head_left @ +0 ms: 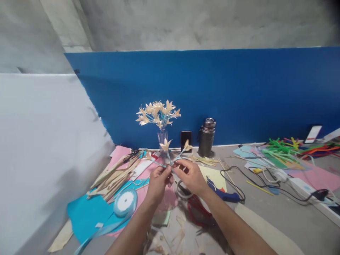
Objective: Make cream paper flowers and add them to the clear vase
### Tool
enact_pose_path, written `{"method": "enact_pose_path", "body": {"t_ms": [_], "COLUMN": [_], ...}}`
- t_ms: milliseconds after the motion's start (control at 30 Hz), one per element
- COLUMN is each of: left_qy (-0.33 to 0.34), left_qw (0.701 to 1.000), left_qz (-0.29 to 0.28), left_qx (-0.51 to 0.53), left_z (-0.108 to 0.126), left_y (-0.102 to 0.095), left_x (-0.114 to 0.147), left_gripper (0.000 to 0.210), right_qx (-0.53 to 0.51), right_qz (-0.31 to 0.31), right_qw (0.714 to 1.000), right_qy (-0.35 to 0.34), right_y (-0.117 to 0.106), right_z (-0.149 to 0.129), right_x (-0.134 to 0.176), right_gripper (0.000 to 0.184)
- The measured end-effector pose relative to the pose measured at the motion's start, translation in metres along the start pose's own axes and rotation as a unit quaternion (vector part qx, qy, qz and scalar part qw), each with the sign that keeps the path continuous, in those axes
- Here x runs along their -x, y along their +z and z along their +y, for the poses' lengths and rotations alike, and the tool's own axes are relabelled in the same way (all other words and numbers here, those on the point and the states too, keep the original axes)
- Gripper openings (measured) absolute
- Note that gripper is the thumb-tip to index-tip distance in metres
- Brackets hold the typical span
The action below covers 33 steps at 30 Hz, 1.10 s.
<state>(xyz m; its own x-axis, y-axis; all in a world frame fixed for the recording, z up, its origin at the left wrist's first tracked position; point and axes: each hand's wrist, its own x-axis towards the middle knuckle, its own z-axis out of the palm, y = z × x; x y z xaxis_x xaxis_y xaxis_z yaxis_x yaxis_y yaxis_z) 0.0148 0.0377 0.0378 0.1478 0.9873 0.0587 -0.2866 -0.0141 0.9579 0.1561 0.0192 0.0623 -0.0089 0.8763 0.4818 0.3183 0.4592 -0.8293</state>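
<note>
Left hand point(158, 181) and right hand point(192, 179): both bare, through to the fingers point(183, 163). Left forearm point(136, 223) and right forearm point(228, 220): bare as far as visible, smooth in outline, narrowing toward the wrists point(152, 200). Nail detail too small to tell.

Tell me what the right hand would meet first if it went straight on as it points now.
The right hand seems to touch the light-blue flower stems; going straight on, it would probably meet the left hand first, though depth there is unclear.
</note>
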Motion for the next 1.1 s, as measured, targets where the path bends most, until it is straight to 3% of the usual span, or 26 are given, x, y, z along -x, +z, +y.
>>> {"method": "enact_pose_path", "body": {"t_ms": [167,333,633,867,1100], "left_qy": [0.025,0.027,0.045,0.043,0.016], "left_qw": [0.995,0.996,0.997,0.997,0.996], "left_qz": [0.026,0.047,0.021,0.016,0.009], "left_qx": [0.098,0.069,0.062,0.061,0.084], "left_z": [-0.01,-0.027,-0.034,-0.034,-0.028], "left_y": [-0.01,-0.012,-0.008,-0.008,-0.007], "left_x": [0.0,0.002,0.007,0.006,0.008], "left_gripper": [0.033,0.03,0.024,0.022,0.025], "right_qx": [0.03,0.069,0.08,0.071,0.022], "right_qz": [0.034,0.132,0.104,0.143,0.058], "right_qw": [0.998,0.988,0.986,0.978,0.992], "right_qy": [0.035,-0.039,0.107,0.132,0.114], "right_y": [0.003,-0.001,0.003,0.008,0.008], "right_z": [0.011,0.002,-0.006,-0.002,0.001], "right_x": [0.012,0.02,-0.003,-0.005,-0.007], "right_gripper": [0.019,0.021,0.031,0.022,0.026]}}
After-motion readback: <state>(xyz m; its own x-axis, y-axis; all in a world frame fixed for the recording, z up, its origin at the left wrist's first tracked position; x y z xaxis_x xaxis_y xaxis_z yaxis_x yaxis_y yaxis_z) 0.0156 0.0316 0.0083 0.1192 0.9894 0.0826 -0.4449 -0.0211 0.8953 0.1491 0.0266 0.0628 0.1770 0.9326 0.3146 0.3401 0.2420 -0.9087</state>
